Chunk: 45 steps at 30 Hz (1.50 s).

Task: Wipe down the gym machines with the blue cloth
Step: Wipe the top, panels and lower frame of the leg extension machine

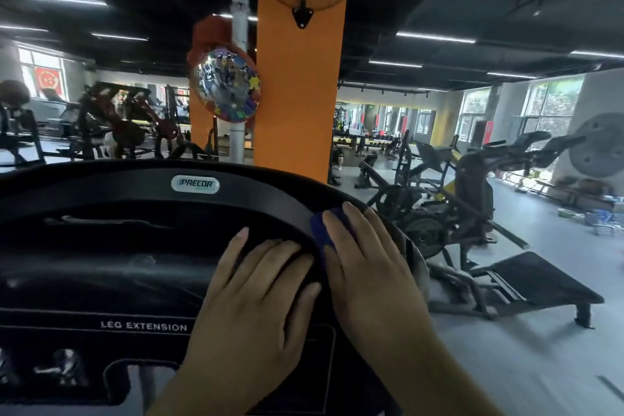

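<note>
Mid-wipe on the curved top of the leg extension machine [135,194], the right hand [368,267] presses the blue cloth [323,230] under straight fingers [354,223], the left hand [260,287] lies flat and empty beside it, and the next move probably calls for sweeping along the rim.

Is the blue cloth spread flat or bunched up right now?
Bunched, apparently: the blue cloth shows only as a small wad under the right hand; the rest is hidden.

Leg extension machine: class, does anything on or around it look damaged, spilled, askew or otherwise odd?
Nothing stands out. The leg extension machine looks whole; its pale streaks may be reflections. The right hand presses the blue cloth on its rim, with the left hand flat beside.
</note>
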### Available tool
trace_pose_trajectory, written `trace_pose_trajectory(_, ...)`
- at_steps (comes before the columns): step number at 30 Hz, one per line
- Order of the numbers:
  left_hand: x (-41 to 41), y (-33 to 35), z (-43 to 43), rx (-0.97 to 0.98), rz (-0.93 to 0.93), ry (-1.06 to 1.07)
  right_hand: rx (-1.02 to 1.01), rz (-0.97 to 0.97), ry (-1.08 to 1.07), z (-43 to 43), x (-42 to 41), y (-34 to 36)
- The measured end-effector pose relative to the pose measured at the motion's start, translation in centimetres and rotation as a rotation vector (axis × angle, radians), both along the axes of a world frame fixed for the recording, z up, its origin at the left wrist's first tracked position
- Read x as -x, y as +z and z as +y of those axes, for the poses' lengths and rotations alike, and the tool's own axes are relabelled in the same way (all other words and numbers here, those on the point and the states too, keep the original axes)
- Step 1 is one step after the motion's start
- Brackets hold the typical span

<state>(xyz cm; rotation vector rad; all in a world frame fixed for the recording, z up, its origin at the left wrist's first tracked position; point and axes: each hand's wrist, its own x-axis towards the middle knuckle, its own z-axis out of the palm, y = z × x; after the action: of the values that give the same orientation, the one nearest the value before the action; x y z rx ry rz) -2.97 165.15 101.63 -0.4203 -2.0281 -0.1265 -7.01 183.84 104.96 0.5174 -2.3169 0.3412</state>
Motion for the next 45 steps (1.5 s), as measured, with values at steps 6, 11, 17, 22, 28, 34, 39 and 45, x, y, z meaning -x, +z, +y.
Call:
trace_pose_trajectory(6, 2.9, 2.1, -2.1, 0.012, 0.015, 0.063, -0.084, -0.063, 0.043, -2.1, 4.5, 4.2)
trace_pose_trajectory(11, 3.1, 1.5, -1.5, -0.033, 0.09, 0.063, -0.087, -0.005, 0.092, -1.3, 3.1, 3.4)
trace_pose_trajectory(17, 2.0, 2.2, -3.8, -0.027, 0.162, 0.125, -0.255, -0.123, 0.091, -3.7, 6.3, 7.1)
trace_pose_trajectory(22, 2.9, 2.9, -7.5, -0.061, 0.126, 0.231, -0.385, -0.136, 0.115, -5.8, 7.4, 8.9)
trace_pose_trajectory(28, 3.2, 2.6, -7.8, -0.077, 0.109, 0.234, -0.467, -0.099, 0.095, -7.0, 8.2, 8.9)
trace_pose_trajectory(34, 2.9, 2.6, -8.0, -0.063, 0.059, 0.238, -0.522, -0.075, 0.159, -10.7, 10.9, 10.0)
trace_pose_trajectory(39, 3.1, 2.6, -7.9, -0.084, 0.066, 0.21, -0.556, -0.064, 0.258, -7.1, 9.8, 9.1)
trace_pose_trajectory(45, 2.7, 2.8, -7.9, -0.118, 0.051, 0.203, -0.511, -0.115, 0.253, -11.8, 12.0, 11.2)
